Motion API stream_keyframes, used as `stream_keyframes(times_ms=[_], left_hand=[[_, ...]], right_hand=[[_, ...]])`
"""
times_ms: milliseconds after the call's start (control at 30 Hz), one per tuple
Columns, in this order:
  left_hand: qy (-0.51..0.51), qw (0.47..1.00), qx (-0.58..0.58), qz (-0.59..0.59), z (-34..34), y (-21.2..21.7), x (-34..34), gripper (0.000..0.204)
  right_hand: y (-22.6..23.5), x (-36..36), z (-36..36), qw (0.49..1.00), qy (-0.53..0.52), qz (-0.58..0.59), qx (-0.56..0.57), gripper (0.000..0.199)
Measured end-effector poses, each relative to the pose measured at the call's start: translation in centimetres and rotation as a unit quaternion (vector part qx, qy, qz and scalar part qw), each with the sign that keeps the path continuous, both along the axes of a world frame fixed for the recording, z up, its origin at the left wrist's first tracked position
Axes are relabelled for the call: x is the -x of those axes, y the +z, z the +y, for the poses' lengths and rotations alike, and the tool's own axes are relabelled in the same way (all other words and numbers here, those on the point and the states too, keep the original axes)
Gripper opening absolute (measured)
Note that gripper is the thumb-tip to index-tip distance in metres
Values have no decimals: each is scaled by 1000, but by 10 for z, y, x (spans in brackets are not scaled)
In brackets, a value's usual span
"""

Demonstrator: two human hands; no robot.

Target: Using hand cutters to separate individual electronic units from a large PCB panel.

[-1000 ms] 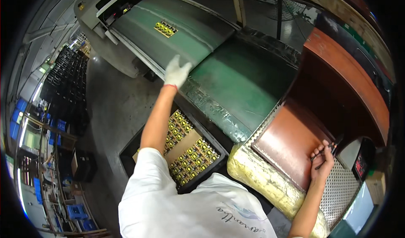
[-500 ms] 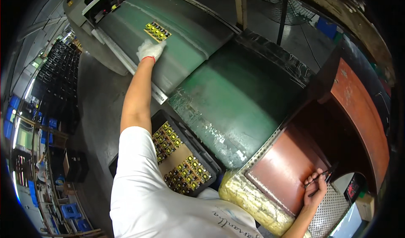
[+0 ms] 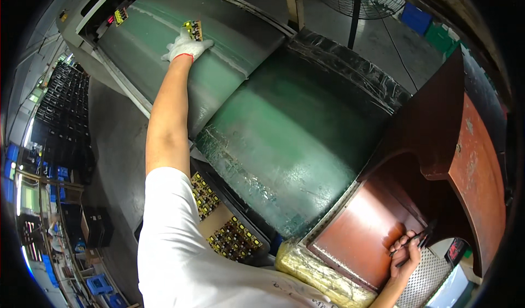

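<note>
At the upper left, my left hand (image 3: 187, 47) in a white glove reaches over a green conveyor belt (image 3: 224, 67). Its thumb and outer finger are spread, and the middle fingers overlap the near-left edge of a circuit board (image 3: 194, 30) with yellow components. Farther left on the belt, a second circuit board (image 3: 120, 16) lies by the machine's opening. At the lower right my bare right hand (image 3: 406, 253) is closed round a slim black hand tool (image 3: 422, 236), above a reddish-brown metal surface (image 3: 361, 226). The fingers hide most of the tool, so its exact kind is unclear.
A black crate (image 3: 262, 234) below the belt holds several circuit boards (image 3: 235, 239), partly behind my left sleeve. A green-topped platform (image 3: 290, 138) adjoins the belt. A curved red-brown panel (image 3: 476, 171) rises on the right. A yellow wrapped pad (image 3: 317, 275) edges the metal surface near me.
My left hand has moved farther out, and the board at its fingers has turned to point more away from me. The second board shows more fully. My right hand keeps its tool; the view has shifted.
</note>
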State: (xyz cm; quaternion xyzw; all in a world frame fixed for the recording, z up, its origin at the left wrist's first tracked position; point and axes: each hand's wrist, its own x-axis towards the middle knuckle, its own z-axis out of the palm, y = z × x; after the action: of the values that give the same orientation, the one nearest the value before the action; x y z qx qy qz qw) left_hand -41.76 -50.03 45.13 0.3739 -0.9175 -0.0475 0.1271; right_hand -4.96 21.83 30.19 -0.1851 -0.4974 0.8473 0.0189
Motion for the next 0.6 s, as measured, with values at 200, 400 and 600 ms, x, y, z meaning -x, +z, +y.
stream_keyframes(times_ms=[200,400,600], left_hand=[[-109,993,11,-46,-16,-33,26,96],[-206,975,9,-80,43,-29,-10,67],[-256,475,-823,178,91,-54,-116,43]], right_hand=[[0,0,5,1000,16,2,-2,32],[-2,-3,7,1000,28,11,5,29],[5,-1,2,998,64,19,14,30]])
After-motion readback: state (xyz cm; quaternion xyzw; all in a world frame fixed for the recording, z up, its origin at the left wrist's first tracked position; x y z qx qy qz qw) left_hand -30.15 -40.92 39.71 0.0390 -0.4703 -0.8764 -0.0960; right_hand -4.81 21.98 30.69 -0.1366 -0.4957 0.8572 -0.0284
